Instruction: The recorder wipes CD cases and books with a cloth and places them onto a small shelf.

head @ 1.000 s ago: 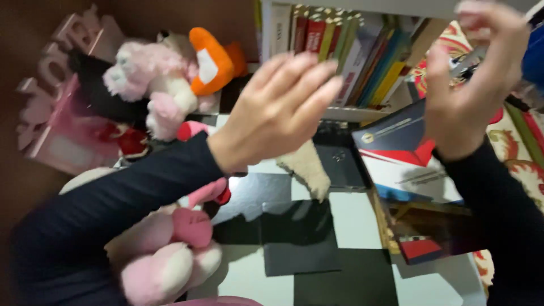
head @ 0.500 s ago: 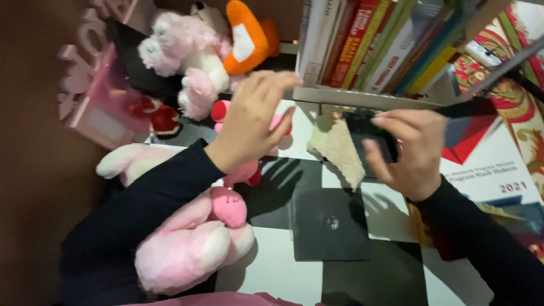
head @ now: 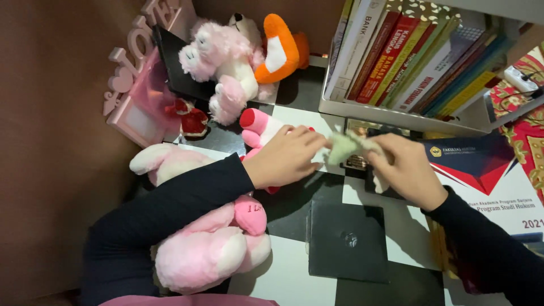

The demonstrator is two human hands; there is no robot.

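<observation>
Both hands meet over a checkered black and white floor (head: 286,266). Between them is a small fuzzy cloth (head: 347,146). It is pale, a creamy grey-green colour, and it looks soft and a bit crumpled, with ragged edges. It is pulled out between the two hands.

The left hand (head: 286,157) has its fingers curled loosely, and the fingertips pinch the left end of the cloth. The right hand (head: 409,170) is half closed too, and its thumb and fingers grip the right end. Part of the cloth is hidden under the right hand, so its full shape cannot be seen.

Just under the cloth and the right hand lies a dark flat thing (head: 357,161) on the floor. Nearer the person than the hands lies a flat black square board (head: 348,241). To the right of the right hand is a big folder (head: 493,181) in dark blue, red and white.

Beyond the hands is a white shelf (head: 396,116) full of standing books (head: 405,62). Below the left arm lies a big pink plush toy (head: 207,249). Beyond the left hand sit a fluffy pink and white plush dog (head: 224,59) and an orange plush toy (head: 280,48). Far off to the left is a pink frame (head: 139,96) with letters on top.
</observation>
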